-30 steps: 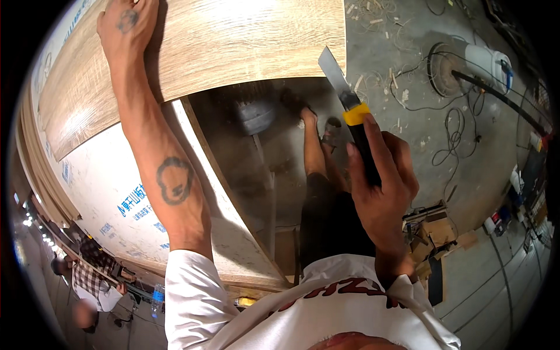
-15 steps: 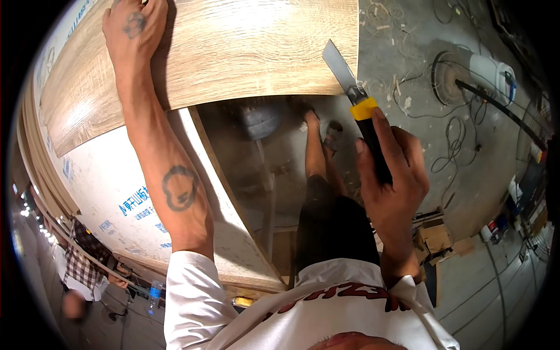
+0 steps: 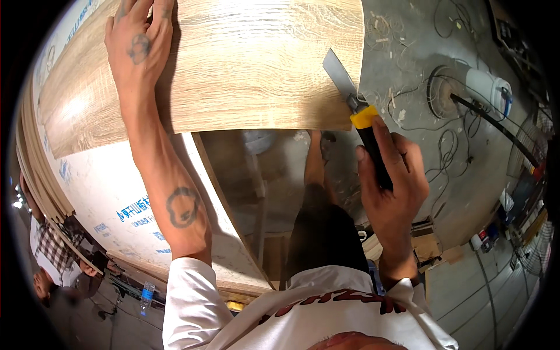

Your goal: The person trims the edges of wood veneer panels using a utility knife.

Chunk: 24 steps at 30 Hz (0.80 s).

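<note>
- One wood-grain panel [image 3: 245,64], light oak in colour, lies across the far part of the scene, its near edge running from the left towards the right.
- One left hand [image 3: 137,44] lies flat on that panel at the far left, fingers spread and palm down; its grip is wide and closes on nothing, it only presses on the board.
- One right hand [image 3: 388,175] is on the right, its grip wrapped tight around the black handle of a single scraper [image 3: 356,102].
- The scraper has one yellow band between the handle and one flat grey blade; the blade points far and left, and its tip lies at the panel's right near corner, touching or just over the surface.
- Under the oak panel, to the left, sits one large white sheet [image 3: 105,198] with blue print, and beside it a stack of thin board edges [image 3: 35,169] curving along the far left.
- One person in a checked shirt [image 3: 49,251] stands low at the left edge, well apart from the hands.
- One plastic bottle [image 3: 146,294] stands on the floor near the left.
- On the concrete floor [image 3: 466,198] to the right lie loose cables and wood shavings, and one white machine [image 3: 487,87] with a black hose sits at the far right.
</note>
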Tool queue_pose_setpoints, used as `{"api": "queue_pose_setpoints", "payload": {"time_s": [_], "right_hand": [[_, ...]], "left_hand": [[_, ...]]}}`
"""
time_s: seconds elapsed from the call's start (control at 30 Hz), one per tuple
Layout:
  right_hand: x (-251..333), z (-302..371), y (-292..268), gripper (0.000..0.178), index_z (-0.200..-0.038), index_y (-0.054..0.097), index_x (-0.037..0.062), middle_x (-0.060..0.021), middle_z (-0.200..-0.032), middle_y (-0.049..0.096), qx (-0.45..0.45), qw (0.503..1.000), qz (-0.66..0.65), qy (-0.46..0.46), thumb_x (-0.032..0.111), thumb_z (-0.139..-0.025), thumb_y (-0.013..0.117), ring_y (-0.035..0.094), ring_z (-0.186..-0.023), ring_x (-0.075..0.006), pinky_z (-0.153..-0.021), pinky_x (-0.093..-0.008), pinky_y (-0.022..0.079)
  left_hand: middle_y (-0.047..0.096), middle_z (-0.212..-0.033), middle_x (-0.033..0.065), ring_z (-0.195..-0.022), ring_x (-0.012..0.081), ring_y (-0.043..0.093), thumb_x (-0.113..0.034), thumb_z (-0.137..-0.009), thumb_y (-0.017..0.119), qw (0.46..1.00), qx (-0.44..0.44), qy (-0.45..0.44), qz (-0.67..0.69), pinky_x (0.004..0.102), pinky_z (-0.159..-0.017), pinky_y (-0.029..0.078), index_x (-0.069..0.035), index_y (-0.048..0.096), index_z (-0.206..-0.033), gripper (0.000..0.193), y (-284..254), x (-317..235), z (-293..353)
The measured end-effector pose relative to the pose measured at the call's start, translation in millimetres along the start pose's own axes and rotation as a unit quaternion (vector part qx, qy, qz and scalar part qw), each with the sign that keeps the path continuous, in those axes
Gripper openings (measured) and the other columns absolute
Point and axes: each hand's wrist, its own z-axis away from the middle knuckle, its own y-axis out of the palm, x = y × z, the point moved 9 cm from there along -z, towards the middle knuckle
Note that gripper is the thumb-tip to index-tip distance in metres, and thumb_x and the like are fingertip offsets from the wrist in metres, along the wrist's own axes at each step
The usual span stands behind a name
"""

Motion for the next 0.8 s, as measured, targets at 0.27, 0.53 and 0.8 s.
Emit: {"api": "queue_pose_setpoints", "payload": {"time_s": [0.27,0.53,0.8], "right_hand": [[-6.2,-46.2,-2.2,0.044,-0.126,0.072,0.0146,-0.0077,-0.090,0.061,0.017,0.999,-0.006,-0.026,0.007,-0.083,0.078,0.061,-0.069,-0.0197,-0.061,-0.0329,0.051],[-36.8,-96.2,-29.1,0.045,-0.133,0.063,0.0006,-0.0153,-0.105,0.070,0.012,0.998,0.043,-0.037,0.008,-0.090,0.071,0.066,-0.088,-0.0220,-0.077,-0.0310,0.053],[-85.1,-27.4,39.0,0.043,-0.142,0.044,-0.0020,-0.0098,-0.109,0.060,0.116,0.844,-0.450,0.267,0.022,-0.106,0.049,0.057,-0.081,-0.0132,-0.074,-0.0273,0.049]], "left_hand": [[0.050,-0.150,0.0174,-0.139,0.0353,0.045,-0.029,-0.106,0.050,0.999,-0.004,-0.030,0.012,0.0453,-0.116,0.035,-0.009,0.060,-0.139,0.040,-0.5,-1.4,-2.5],[0.049,-0.152,0.0144,-0.143,0.0300,0.041,-0.027,-0.107,0.047,0.998,0.009,-0.057,-0.023,0.0462,-0.123,0.019,-0.010,0.059,-0.140,0.040,-3.3,-17.1,-1.5],[0.050,-0.150,0.0150,-0.141,0.0331,0.043,-0.029,-0.107,0.044,0.995,-0.013,-0.074,-0.059,0.0446,-0.120,0.028,-0.010,0.057,-0.142,0.041,-7.0,-24.4,1.8]]}}
